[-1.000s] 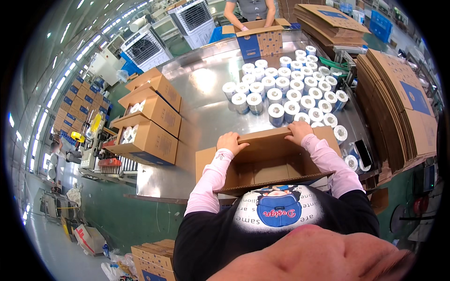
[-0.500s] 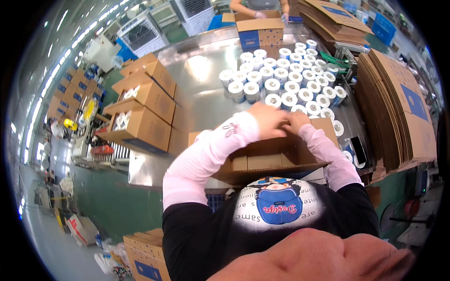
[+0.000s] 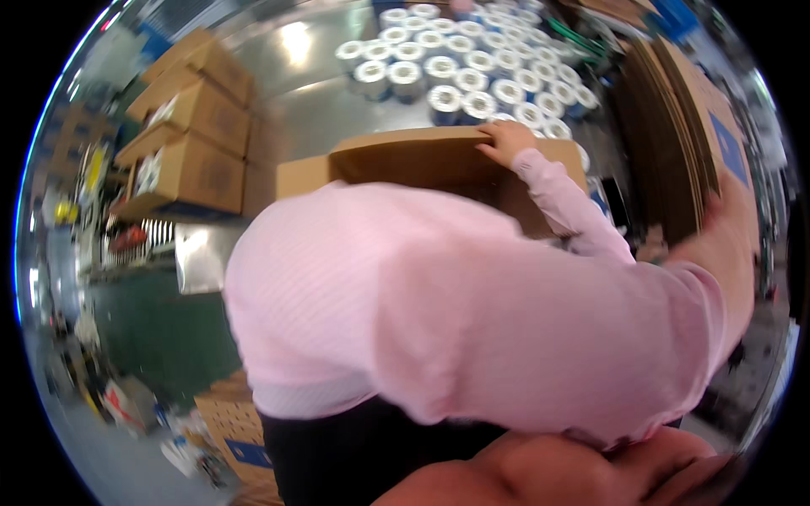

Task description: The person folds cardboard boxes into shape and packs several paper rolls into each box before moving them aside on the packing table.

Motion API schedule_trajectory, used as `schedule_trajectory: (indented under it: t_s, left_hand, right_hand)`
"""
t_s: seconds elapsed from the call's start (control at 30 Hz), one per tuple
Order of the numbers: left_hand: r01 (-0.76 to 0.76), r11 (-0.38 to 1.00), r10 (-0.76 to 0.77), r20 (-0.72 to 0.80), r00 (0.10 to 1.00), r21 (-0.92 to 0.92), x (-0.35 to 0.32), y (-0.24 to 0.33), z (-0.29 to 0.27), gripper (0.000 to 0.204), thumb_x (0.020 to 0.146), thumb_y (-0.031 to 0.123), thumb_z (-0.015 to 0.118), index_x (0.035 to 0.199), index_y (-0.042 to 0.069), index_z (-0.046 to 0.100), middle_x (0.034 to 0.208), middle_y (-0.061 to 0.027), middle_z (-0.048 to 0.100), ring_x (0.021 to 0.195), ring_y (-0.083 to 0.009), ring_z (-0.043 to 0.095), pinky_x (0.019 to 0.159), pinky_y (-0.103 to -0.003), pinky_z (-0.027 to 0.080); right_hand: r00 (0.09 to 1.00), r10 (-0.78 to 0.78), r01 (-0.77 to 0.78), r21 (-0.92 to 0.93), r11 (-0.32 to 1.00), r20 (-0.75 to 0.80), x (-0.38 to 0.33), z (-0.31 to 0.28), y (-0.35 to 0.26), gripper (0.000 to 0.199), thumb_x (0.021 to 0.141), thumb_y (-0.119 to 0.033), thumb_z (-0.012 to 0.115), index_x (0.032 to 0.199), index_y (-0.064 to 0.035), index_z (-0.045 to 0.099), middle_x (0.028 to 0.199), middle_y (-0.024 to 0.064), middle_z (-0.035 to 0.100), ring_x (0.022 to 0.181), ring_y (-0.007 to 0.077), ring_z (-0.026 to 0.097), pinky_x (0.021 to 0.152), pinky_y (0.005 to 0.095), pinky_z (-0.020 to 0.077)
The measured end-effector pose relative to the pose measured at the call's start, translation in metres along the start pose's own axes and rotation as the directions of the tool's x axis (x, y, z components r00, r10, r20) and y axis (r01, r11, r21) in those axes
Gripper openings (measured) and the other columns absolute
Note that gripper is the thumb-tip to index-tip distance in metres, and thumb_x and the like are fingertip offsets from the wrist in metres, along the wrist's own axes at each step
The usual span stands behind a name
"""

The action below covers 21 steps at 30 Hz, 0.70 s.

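An open cardboard box (image 3: pixel 405 156) stands in front of me at the table's near side, partly hidden behind my left sleeve. My right hand (image 3: pixel 509 142) is at its far edge, fingers over the top of the flap and thumb on the inner side. My left arm, in a pink sleeve, crosses close in front of the view to the right. At its end my left hand (image 3: pixel 724 240) is blurred, overlapping the stack of flattened cartons (image 3: pixel 675 126); whether it touches them I cannot tell. Beyond the box stand many white-topped rolls with blue sides (image 3: pixel 445 99).
Several open, filled cardboard boxes (image 3: pixel 198 164) line the table's left side. A dark phone-like slab (image 3: pixel 614 201) lies right of the box. The metal table (image 3: pixel 308 110) shows between boxes and rolls. Another carton (image 3: pixel 232 434) sits at the lower left.
My left hand has left the box's far side and swung across to the right, close to the view. My right hand stays at the far edge. The view has tilted down.
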<state>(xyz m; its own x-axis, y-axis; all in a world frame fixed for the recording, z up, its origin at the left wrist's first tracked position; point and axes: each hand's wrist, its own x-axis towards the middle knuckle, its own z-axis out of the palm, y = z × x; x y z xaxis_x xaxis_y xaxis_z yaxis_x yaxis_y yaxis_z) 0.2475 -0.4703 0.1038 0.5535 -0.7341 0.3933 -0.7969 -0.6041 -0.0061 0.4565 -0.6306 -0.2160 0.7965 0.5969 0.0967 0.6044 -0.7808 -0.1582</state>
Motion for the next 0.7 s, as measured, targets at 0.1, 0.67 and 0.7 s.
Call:
schedule_trajectory:
  t_s: [0.1, 0.67, 0.7]
  left_hand:
    - [0.090, 0.990, -0.089, -0.008, 0.996, 0.110, 0.012, 0.014, 0.019, 0.028, 0.083, 0.026, 0.062, 0.104, 0.009, 0.064, 0.089, -0.0052, 0.064, 0.086, -0.0222, 0.062, 0.073, -0.035, 0.044]
    - [0.358, 0.932, -0.342, 0.193, 0.920, -0.058, 0.005, -0.180, 0.130, 0.038, 0.088, 0.022, 0.066, 0.121, 0.004, 0.061, 0.112, -0.0188, 0.066, 0.105, -0.0363, 0.061, 0.090, -0.043, 0.049]
    - [0.474, 0.880, -0.470, 0.091, 0.878, -0.023, -0.020, -0.220, 0.164, 0.037, 0.087, 0.021, 0.065, 0.118, 0.003, 0.061, 0.108, -0.0200, 0.066, 0.103, -0.0378, 0.060, 0.088, -0.045, 0.049]
  right_hand:
    - [0.998, -0.056, 0.057, 0.033, 0.998, -0.034, 0.016, 0.013, -0.002, 0.035, 0.084, -0.041, 0.065, 0.110, -0.0167, 0.068, 0.105, 0.0093, 0.068, 0.100, 0.0299, 0.064, 0.088, 0.0423, 0.0499]
    - [0.996, 0.028, -0.036, 0.106, 0.994, 0.081, -0.006, -0.001, 0.018, 0.031, 0.082, -0.042, 0.068, 0.095, -0.0135, 0.070, 0.086, 0.0112, 0.070, 0.086, 0.0323, 0.067, 0.077, 0.0449, 0.0517]
    - [0.995, 0.018, -0.028, 0.104, 0.994, 0.097, -0.001, -0.005, 0.013, 0.031, 0.083, -0.042, 0.068, 0.094, -0.0126, 0.070, 0.088, 0.0107, 0.070, 0.088, 0.0314, 0.067, 0.077, 0.0443, 0.0514]
